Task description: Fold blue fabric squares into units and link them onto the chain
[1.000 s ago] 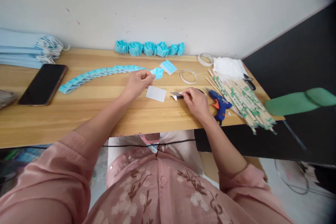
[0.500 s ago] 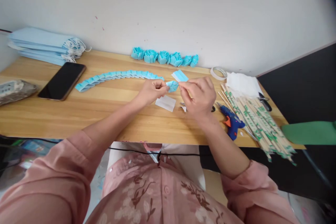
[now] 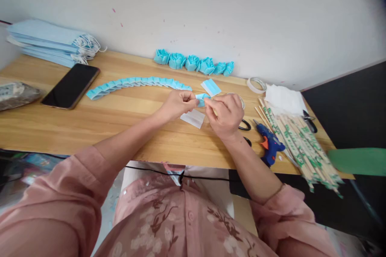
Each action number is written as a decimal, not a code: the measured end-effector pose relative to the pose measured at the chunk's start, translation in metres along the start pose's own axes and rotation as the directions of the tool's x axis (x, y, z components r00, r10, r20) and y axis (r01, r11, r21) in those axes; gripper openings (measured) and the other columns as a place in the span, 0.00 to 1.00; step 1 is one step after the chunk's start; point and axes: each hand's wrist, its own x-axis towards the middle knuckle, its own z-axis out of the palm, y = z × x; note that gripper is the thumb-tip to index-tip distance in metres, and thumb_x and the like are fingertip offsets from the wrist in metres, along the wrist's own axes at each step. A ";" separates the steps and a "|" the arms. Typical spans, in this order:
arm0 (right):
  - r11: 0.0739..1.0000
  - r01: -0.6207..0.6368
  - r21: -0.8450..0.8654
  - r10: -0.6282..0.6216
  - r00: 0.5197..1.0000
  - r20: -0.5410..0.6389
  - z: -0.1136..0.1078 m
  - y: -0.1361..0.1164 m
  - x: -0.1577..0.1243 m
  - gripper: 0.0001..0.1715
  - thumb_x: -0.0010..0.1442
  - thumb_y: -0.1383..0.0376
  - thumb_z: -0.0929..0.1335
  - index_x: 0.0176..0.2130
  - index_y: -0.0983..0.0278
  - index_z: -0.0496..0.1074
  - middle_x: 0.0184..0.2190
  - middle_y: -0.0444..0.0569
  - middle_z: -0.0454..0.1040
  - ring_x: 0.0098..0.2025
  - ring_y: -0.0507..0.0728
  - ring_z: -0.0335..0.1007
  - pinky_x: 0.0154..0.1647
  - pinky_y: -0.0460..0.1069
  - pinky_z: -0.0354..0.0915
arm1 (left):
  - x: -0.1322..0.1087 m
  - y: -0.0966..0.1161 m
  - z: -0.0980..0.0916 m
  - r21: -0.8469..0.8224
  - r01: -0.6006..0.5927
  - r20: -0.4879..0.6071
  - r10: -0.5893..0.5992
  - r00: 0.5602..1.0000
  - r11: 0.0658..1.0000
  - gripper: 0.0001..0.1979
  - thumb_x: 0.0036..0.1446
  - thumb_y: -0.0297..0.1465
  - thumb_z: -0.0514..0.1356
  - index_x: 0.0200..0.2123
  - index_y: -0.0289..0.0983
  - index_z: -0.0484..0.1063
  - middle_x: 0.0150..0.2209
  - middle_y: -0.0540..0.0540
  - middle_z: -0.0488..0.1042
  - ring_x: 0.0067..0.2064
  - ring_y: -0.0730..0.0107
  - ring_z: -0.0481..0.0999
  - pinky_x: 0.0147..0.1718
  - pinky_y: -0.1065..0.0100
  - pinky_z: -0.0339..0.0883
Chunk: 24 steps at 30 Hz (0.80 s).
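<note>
A small folded piece of blue mask fabric is held up between my two hands above the table. My left hand pinches its left side between thumb and fingers. At its right edge, the thumb and fingertips of my right hand are closed on it too. Beneath my hands lies a pale cut rectangle of the fabric. Blue cut pieces rest just behind. A curved row of folded blue petals stretches to the left. Black scissors handles stick out by my right wrist.
Blue fabric roses line the wall. On the left are a mask stack, a phone and a plastic bag. To the right lie a glue gun, wrapped sticks, a tape roll and white sheets.
The blue piece has been folded further, and my fingers have come closer together on it. More of the scissors handles now shows. The whole view has shifted slightly.
</note>
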 end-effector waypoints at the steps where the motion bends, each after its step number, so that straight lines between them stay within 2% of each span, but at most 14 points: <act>1: 1.000 0.025 -0.012 -0.026 0.999 -0.034 0.001 0.001 0.000 0.09 0.66 0.65 0.67 0.36 0.57 0.77 0.29 0.47 0.76 0.33 0.56 0.69 0.38 0.54 0.63 | 0.000 0.001 0.000 -0.002 0.004 0.002 -0.004 1.000 1.000 0.14 0.54 0.25 0.60 0.19 0.35 0.64 0.16 0.55 0.63 0.19 0.83 0.59 0.21 0.76 0.52; 6: 0.994 0.082 -0.069 -0.088 0.992 -0.092 0.004 0.001 0.000 0.08 0.66 0.66 0.67 0.35 0.58 0.77 0.28 0.46 0.76 0.33 0.54 0.69 0.37 0.52 0.62 | 0.000 0.002 0.001 -0.008 0.021 0.010 -0.020 1.000 1.000 0.13 0.55 0.24 0.60 0.19 0.35 0.64 0.15 0.55 0.63 0.19 0.83 0.59 0.20 0.76 0.51; 11: 0.996 0.068 -0.064 -0.071 0.996 -0.054 0.003 0.000 0.000 0.09 0.66 0.66 0.67 0.35 0.58 0.77 0.29 0.46 0.75 0.33 0.55 0.68 0.37 0.52 0.61 | -0.001 0.001 0.001 -0.020 0.015 0.013 -0.015 1.000 1.000 0.14 0.55 0.24 0.59 0.18 0.35 0.64 0.15 0.55 0.63 0.19 0.83 0.59 0.20 0.76 0.51; 18: 0.992 0.118 -0.034 -0.122 0.985 -0.118 0.004 -0.002 0.001 0.07 0.65 0.69 0.68 0.36 0.59 0.76 0.29 0.46 0.76 0.33 0.54 0.69 0.36 0.51 0.63 | 0.000 0.002 -0.001 -0.021 -0.006 -0.002 0.006 1.000 1.000 0.14 0.55 0.24 0.60 0.18 0.35 0.64 0.15 0.55 0.62 0.19 0.82 0.59 0.20 0.76 0.52; 24: 0.993 0.115 -0.004 -0.114 0.988 -0.108 0.004 -0.002 0.000 0.07 0.66 0.69 0.68 0.37 0.59 0.76 0.30 0.46 0.76 0.34 0.54 0.69 0.36 0.52 0.63 | 0.001 0.001 -0.001 -0.024 -0.006 -0.008 0.006 1.000 1.000 0.14 0.55 0.24 0.60 0.18 0.35 0.65 0.15 0.55 0.62 0.19 0.82 0.59 0.21 0.76 0.52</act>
